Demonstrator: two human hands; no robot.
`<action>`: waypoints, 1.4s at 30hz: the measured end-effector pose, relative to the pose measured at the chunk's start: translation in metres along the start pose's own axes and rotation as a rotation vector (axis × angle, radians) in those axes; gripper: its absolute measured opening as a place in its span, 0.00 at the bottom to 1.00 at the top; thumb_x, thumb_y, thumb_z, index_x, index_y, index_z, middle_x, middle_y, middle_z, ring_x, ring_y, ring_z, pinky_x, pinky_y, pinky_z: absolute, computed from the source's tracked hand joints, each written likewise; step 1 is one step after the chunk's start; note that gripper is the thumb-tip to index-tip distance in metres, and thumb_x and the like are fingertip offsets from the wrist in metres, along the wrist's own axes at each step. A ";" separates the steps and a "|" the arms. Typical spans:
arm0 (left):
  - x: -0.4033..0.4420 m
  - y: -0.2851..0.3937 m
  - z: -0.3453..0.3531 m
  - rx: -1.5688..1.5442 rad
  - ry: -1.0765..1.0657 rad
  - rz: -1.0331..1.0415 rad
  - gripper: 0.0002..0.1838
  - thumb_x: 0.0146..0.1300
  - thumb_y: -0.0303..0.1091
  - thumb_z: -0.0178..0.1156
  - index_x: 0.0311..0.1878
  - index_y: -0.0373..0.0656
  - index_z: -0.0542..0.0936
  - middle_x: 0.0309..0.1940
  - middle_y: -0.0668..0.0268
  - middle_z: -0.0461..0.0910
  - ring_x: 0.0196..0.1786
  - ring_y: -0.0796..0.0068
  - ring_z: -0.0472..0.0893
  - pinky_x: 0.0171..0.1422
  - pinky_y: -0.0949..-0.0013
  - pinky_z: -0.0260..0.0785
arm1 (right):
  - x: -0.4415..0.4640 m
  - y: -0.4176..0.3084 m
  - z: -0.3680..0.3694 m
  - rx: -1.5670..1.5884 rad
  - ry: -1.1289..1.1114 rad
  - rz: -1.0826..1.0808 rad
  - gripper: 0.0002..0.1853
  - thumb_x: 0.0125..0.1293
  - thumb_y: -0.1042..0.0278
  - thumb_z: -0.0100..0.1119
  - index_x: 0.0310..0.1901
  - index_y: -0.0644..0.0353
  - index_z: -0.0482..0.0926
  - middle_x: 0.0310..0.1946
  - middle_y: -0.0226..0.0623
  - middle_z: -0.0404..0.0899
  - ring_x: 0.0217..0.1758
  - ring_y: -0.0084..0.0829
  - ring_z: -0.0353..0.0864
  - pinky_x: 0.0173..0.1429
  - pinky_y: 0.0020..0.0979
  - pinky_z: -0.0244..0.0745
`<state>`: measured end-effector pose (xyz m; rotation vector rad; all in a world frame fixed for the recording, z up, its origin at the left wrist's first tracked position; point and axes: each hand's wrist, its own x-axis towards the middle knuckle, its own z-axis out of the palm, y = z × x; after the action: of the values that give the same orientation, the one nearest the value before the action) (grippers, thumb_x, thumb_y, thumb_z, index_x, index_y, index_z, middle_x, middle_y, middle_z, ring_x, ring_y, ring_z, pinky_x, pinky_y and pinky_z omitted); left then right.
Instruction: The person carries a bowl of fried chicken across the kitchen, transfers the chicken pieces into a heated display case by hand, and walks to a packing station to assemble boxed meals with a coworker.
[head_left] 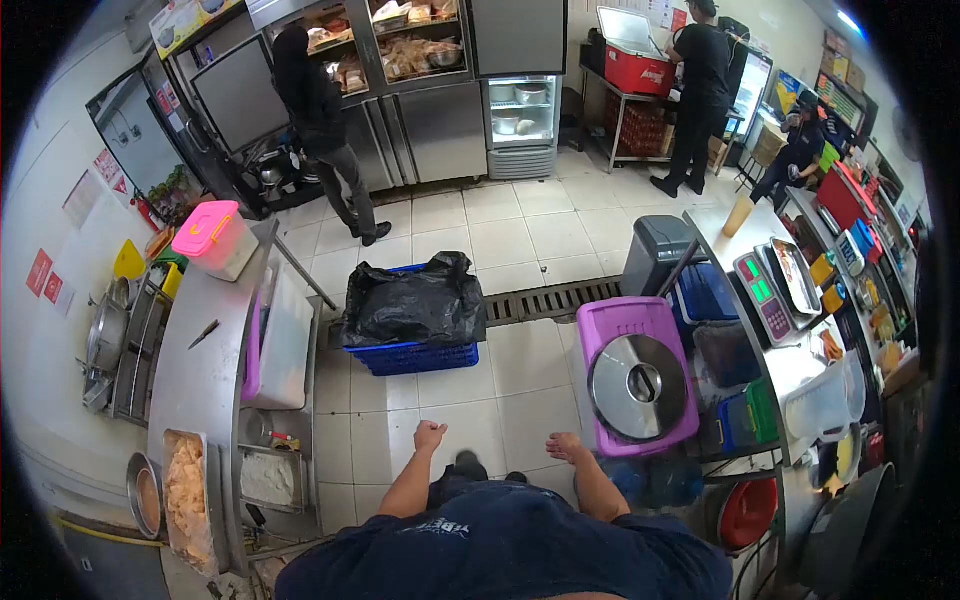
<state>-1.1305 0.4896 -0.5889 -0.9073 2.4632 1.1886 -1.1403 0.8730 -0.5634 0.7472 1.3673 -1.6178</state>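
My left hand (430, 435) hangs in front of my body over the white floor tiles, its fingers curled in with nothing visible in them. To its right, my right hand (567, 448) is held out with the fingers stretched, and it holds nothing. Nearest to the right hand is a round steel lid (640, 375) lying on a purple plastic tub (625, 313). Ahead of both hands stands a blue crate (415, 360) with a black plastic bag (415, 303) draped over it. Neither hand touches any of these.
At left, a steel table (195, 375) bears a knife (204, 334), a pink-lidded box (215, 240) and a tray of raw meat (188, 490). A right counter holds a scale (765, 300). A floor drain (550, 298) crosses ahead. Several people stand farther off.
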 end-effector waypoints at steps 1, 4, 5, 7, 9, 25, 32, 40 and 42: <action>0.017 -0.008 0.011 -0.012 0.035 -0.006 0.18 0.44 0.48 0.62 0.28 0.40 0.77 0.28 0.57 0.79 0.29 0.64 0.79 0.37 0.65 0.71 | 0.002 -0.014 0.005 -0.011 0.068 0.012 0.20 0.63 0.62 0.41 0.55 0.60 0.65 0.41 0.37 0.73 0.44 0.32 0.74 0.47 0.34 0.71; 0.032 0.007 0.014 -0.068 0.025 -0.109 0.16 0.43 0.45 0.61 0.26 0.40 0.77 0.26 0.58 0.79 0.23 0.65 0.78 0.33 0.66 0.72 | 0.018 -0.052 0.008 0.038 0.042 -0.084 0.21 0.62 0.61 0.43 0.54 0.61 0.64 0.40 0.37 0.73 0.42 0.31 0.74 0.46 0.33 0.72; 0.031 0.012 0.010 -0.102 -0.029 -0.208 0.14 0.43 0.43 0.60 0.25 0.40 0.77 0.25 0.58 0.78 0.20 0.64 0.77 0.32 0.66 0.72 | 0.026 -0.062 0.008 0.038 0.043 -0.083 0.21 0.62 0.61 0.43 0.54 0.61 0.64 0.40 0.37 0.73 0.42 0.31 0.74 0.46 0.33 0.72; 0.043 0.009 0.006 0.122 -0.207 -0.249 0.11 0.44 0.39 0.56 0.20 0.40 0.77 0.20 0.58 0.78 0.20 0.65 0.77 0.31 0.66 0.73 | 0.050 -0.083 0.005 0.054 0.031 -0.134 0.21 0.62 0.60 0.43 0.54 0.63 0.64 0.40 0.37 0.73 0.41 0.31 0.74 0.45 0.32 0.72; 0.056 -0.003 0.014 0.083 -0.226 -0.354 0.09 0.46 0.34 0.52 0.19 0.38 0.76 0.16 0.58 0.76 0.19 0.67 0.77 0.28 0.67 0.73 | 0.073 -0.112 -0.001 0.054 0.026 -0.131 0.21 0.62 0.60 0.42 0.54 0.63 0.64 0.40 0.37 0.73 0.42 0.31 0.74 0.45 0.32 0.72; 0.339 0.227 0.008 -0.235 -0.459 -0.349 0.06 0.56 0.34 0.51 0.37 0.46 0.73 0.24 0.68 0.73 0.25 0.71 0.74 0.29 0.64 0.69 | 0.192 -0.265 -0.125 0.199 0.330 -0.177 0.05 0.56 0.64 0.51 0.26 0.54 0.72 0.18 0.31 0.71 0.18 0.29 0.71 0.19 0.29 0.62; 0.415 0.393 0.052 -0.534 -0.564 -0.288 0.06 0.57 0.35 0.52 0.35 0.45 0.72 0.25 0.68 0.73 0.26 0.74 0.75 0.28 0.68 0.69 | 0.353 -0.142 -0.242 0.631 0.034 -0.224 0.04 0.58 0.71 0.45 0.28 0.53 0.71 0.25 0.36 0.70 0.28 0.31 0.69 0.29 0.32 0.62; 0.464 0.453 0.127 -0.235 -0.723 -0.409 0.10 0.58 0.36 0.50 0.41 0.44 0.73 0.27 0.69 0.74 0.28 0.73 0.75 0.34 0.66 0.69 | 0.281 -0.346 -0.227 -1.318 0.221 0.000 0.23 0.53 0.51 0.51 0.50 0.51 0.69 0.46 0.38 0.72 0.47 0.32 0.72 0.46 0.36 0.69; 0.481 0.462 0.136 -0.122 -0.771 -0.460 0.07 0.59 0.37 0.51 0.36 0.45 0.72 0.24 0.69 0.73 0.26 0.73 0.75 0.32 0.67 0.69 | 0.369 -0.338 -0.291 -0.390 0.055 0.120 0.15 0.55 0.55 0.51 0.41 0.52 0.74 0.36 0.40 0.75 0.39 0.37 0.75 0.43 0.36 0.72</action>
<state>-1.8003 0.6090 -0.6206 -0.7831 1.4976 1.2193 -1.6311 1.0771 -0.7929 0.6275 1.5850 -1.1945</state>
